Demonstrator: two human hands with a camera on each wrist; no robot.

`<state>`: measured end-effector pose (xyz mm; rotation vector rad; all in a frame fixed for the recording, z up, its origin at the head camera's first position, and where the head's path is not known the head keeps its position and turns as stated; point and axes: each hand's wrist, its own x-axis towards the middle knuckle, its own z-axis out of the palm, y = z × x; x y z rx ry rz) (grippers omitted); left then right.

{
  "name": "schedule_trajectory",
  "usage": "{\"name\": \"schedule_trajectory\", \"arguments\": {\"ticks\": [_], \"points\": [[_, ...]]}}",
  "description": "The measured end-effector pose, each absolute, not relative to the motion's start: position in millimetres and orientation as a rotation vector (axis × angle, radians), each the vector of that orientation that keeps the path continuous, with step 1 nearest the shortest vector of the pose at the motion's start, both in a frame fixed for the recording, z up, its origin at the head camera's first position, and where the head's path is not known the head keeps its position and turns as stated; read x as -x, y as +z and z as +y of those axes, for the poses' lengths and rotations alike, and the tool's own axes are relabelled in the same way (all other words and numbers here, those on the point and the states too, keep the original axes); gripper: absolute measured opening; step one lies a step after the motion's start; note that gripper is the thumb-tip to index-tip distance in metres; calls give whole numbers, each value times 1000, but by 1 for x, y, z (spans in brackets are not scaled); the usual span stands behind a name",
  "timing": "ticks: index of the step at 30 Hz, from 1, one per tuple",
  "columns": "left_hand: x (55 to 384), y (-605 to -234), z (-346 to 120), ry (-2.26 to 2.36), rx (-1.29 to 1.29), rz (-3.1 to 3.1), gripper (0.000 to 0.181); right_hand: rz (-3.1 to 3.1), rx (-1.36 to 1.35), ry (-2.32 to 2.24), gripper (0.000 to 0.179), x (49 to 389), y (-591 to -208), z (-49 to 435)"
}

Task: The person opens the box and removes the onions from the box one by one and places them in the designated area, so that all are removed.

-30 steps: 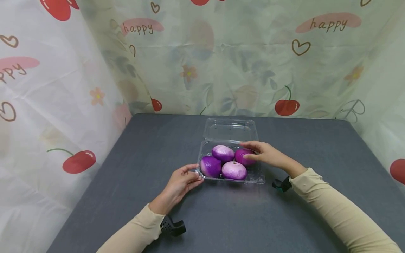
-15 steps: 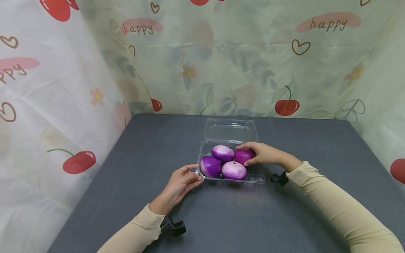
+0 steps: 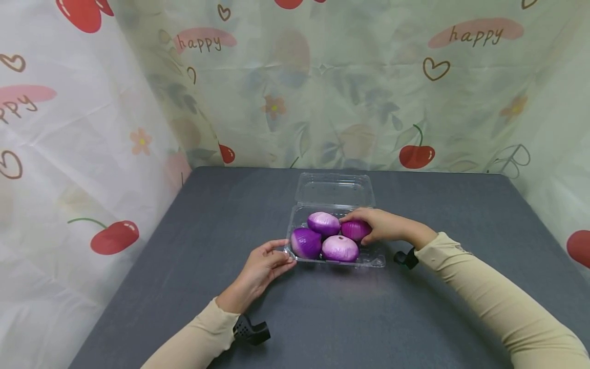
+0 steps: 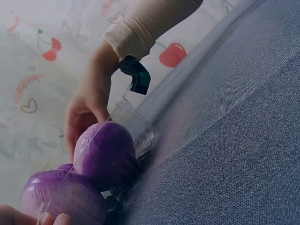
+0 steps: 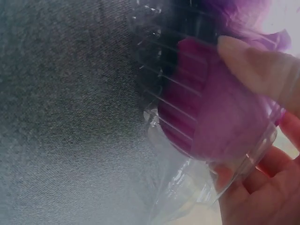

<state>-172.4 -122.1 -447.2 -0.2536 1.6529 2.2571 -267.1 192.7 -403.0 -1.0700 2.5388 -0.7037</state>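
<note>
Several purple onions sit in a clear plastic clamshell box (image 3: 374, 256), its lid (image 3: 335, 189) laid back towards the far side. My left hand (image 3: 262, 271) pinches the box's near left corner between thumb and fingers. Within the box, my right hand (image 3: 384, 225) grips the far right onion (image 3: 355, 230) from its right side, thumb on the near side and fingers over the far side. Beside that onion lie a far left onion (image 3: 323, 224), a near left onion (image 3: 306, 243) and a pale-topped near onion (image 3: 340, 248). The right wrist view shows the gripped onion (image 5: 220, 112) through the clear wall.
The box stands on a grey cloth-covered table (image 3: 221, 215), towards its far edge. A printed curtain (image 3: 322, 102) with cherries and hearts hangs behind and at both sides. Each wrist bears a black camera mount (image 3: 251, 330).
My right hand has drawn slightly left and its thumb has come down to the near side of the far right onion, closing round it. The left hand keeps its place at the box corner.
</note>
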Motion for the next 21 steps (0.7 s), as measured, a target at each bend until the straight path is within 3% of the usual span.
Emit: {"name": "schedule_trajectory", "arguments": {"ticks": [11, 21], "points": [[172, -447, -121, 2245, 236, 1687, 44, 2568, 990, -814, 62, 263, -398, 199], [173, -448, -121, 2244, 231, 1698, 43, 2436, 789, -1228, 58, 263, -384, 212]]}}
